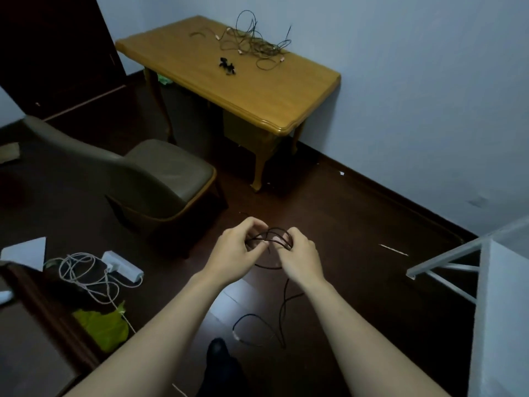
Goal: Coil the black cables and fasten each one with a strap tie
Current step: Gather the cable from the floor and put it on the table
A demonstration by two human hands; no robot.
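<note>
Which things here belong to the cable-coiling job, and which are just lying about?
Job: black cable looped between left hand and right hand; tangled cables and what look like strap ties on the table.
Lying about: chair; white cord; power strip; green bag.

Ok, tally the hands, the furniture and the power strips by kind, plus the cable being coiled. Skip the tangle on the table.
Hands: 2, left hand and right hand
Black cable, gripped by both hands: 1
Wooden table: 1
Padded chair: 1
White power strip: 1
Total: 6
</note>
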